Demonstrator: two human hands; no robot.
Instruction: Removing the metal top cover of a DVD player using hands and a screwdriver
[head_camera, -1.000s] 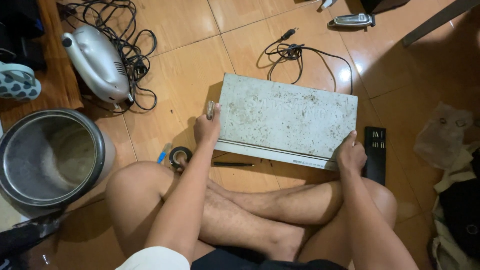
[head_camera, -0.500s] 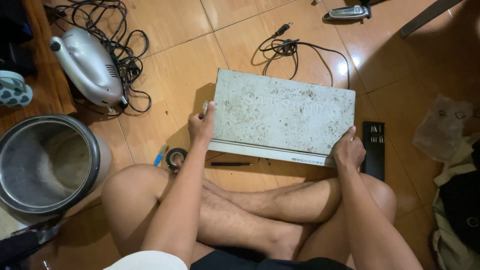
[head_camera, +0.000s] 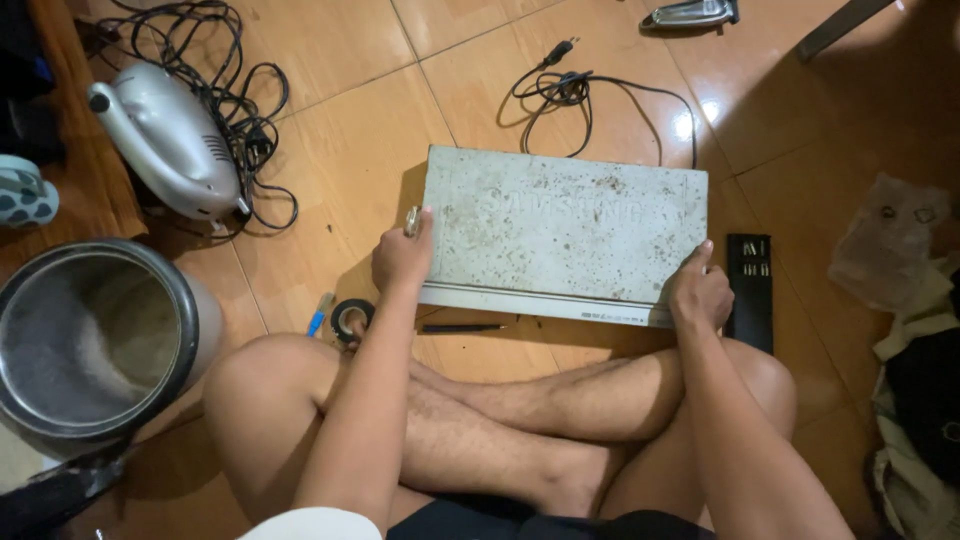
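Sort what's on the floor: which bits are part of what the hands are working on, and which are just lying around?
In hand:
flat grey metal box, gripped at both ends by left hand and right hand
its black power cord

Lying about:
black bit case
tape roll
dark pen
handheld vacuum
steel pot
plastic bag

**Both hands clamped, legs crossed**

Left hand (head_camera: 400, 258) reaches forward, arm nearly straight, fingers curled in a grip, thumb up on top. Right hand (head_camera: 698, 292) mirrors it, forearm angled inward, fingers wrapped. The person sits cross-legged, bare knees wide.
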